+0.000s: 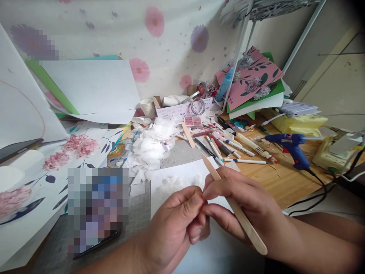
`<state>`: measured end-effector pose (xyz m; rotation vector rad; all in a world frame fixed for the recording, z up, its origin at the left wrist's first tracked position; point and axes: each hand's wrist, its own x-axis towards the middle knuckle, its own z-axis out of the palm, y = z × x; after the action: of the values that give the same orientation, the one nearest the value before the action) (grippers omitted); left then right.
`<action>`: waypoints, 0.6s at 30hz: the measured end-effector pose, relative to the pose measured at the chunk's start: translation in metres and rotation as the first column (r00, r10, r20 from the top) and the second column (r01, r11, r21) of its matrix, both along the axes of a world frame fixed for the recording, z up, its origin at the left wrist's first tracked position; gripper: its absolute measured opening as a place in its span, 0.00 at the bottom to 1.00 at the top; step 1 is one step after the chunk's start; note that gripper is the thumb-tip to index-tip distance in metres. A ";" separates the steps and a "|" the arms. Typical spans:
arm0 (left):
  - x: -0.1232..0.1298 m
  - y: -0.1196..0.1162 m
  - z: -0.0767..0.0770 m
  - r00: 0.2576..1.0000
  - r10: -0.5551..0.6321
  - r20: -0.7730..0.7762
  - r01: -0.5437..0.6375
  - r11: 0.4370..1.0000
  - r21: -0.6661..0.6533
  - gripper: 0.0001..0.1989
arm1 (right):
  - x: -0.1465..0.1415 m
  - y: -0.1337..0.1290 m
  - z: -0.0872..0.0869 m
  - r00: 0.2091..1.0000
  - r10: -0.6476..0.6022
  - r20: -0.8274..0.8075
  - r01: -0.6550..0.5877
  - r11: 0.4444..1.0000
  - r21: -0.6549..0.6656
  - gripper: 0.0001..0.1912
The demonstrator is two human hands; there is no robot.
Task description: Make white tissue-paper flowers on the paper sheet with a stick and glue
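Note:
My left hand (pixel 179 220) is closed in a pinch, its fingertips meeting those of my right hand over a white sheet (pixel 196 171). Whatever lies between the left fingertips is hidden. My right hand (pixel 242 205) holds a flat wooden stick (pixel 239 211) slanting across its fingers, the pointed end up and to the left. Its thumb and index finger also come together at the left fingertips. Crumpled whitish tissue pieces (pixel 176 185) rest on the sheet, just beyond my hands. A pile of white tissue scraps (pixel 152 142) lies farther back.
Pens and markers (pixel 236 146) are scattered at centre right, near a blue glue gun (pixel 293 146) with its cable. Another wooden stick (pixel 188 135) lies beside a pink palette (pixel 193 121). At left are a blurred-out phone-like object (pixel 99 217) and sheets with pink flowers (pixel 81 145).

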<state>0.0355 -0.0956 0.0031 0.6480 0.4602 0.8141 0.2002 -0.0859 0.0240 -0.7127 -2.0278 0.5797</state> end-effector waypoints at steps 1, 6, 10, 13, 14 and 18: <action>0.000 0.000 0.000 1.000 0.004 0.000 -0.004 1.000 -0.002 0.16 | -0.001 0.000 0.000 1.000 0.000 -0.014 0.000 1.000 -0.011 0.06; 0.000 -0.001 -0.001 1.000 -0.024 -0.021 0.024 1.000 0.016 0.16 | -0.001 0.001 -0.001 0.999 0.010 -0.037 -0.012 0.998 -0.060 0.03; -0.001 -0.003 -0.002 0.997 -0.077 -0.022 0.078 0.996 0.039 0.17 | 0.001 0.001 0.001 0.999 -0.002 -0.041 -0.003 0.992 -0.128 0.04; -0.001 -0.004 -0.003 0.996 -0.093 -0.001 0.093 0.994 0.058 0.18 | 0.004 0.000 0.002 0.999 -0.018 -0.037 0.013 0.988 -0.154 0.05; -0.001 -0.004 -0.003 0.995 -0.098 0.007 0.097 0.994 0.059 0.18 | 0.005 -0.001 0.002 0.999 -0.014 -0.034 0.009 0.988 -0.152 0.05; -0.001 -0.004 -0.005 0.994 -0.109 0.033 0.108 0.994 0.033 0.17 | 0.007 -0.005 0.001 0.999 0.025 -0.019 -0.027 0.994 -0.110 0.05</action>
<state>0.0349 -0.0997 -0.0022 0.6811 0.3780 0.7299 0.2075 -0.0906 0.0255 -0.7446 -2.0032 0.7155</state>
